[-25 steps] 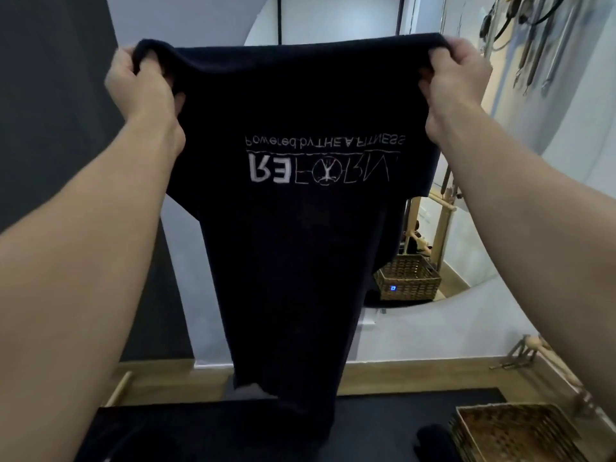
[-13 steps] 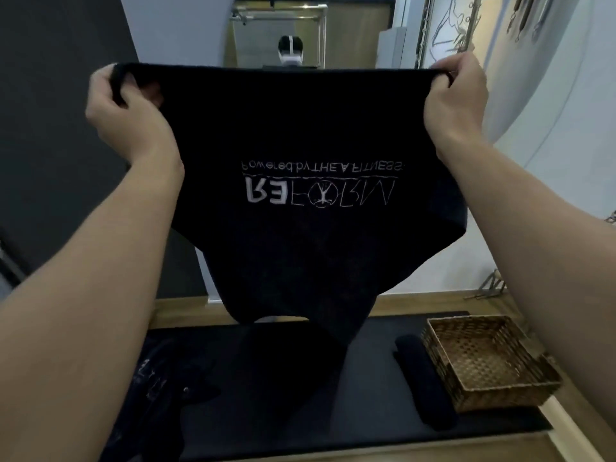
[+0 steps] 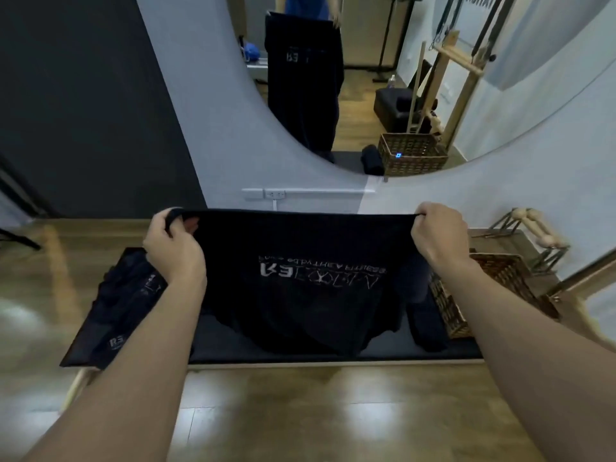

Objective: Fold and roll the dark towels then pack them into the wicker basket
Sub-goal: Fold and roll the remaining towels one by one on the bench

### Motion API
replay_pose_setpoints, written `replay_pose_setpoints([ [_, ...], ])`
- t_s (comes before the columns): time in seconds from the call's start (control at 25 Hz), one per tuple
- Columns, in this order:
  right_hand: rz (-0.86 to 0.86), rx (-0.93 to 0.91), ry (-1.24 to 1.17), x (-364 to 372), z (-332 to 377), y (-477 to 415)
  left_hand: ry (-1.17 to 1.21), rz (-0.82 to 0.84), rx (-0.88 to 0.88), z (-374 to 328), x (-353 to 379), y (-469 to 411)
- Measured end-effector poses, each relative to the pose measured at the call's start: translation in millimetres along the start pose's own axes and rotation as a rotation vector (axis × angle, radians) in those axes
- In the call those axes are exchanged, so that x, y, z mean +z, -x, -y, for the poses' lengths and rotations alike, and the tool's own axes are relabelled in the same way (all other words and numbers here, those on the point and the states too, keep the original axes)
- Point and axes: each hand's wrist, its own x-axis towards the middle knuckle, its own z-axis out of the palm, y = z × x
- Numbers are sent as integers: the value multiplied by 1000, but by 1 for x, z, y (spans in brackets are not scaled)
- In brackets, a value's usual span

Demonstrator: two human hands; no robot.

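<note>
My left hand (image 3: 173, 248) and right hand (image 3: 440, 235) each pinch a top corner of the dark towel (image 3: 300, 278), stretched mid-frame, lower end draped on the black mat (image 3: 433, 353). Rolled towel (image 3: 425, 315) touches the wicker basket (image 3: 506, 275), right. Loose towels (image 3: 123, 305) lie left.

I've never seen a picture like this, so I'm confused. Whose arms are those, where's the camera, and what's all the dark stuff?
The camera sits on a person's head and looks down, so you see their own two arms. The left hand and right hand each pinch a top corner of a dark towel with white letters, holding it spread over a black mat. On the mat lie a pile of towels at the left, and a rolled towel beside a wicker basket at the right. The big mirror on the wall shows it all again.
</note>
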Motion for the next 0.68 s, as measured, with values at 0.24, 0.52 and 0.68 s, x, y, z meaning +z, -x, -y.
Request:
replay_pose_setpoints([
  [0.24,230,82,129,119,-42,-27,-82,-11,-195,120,53,-8],
  [0.52,375,197,117,244,-67,-86,-180,-2,-315,233,138,-42],
  [0.68,313,453,-99,337,-71,-151,-200,82,-311,311,211,-90],
])
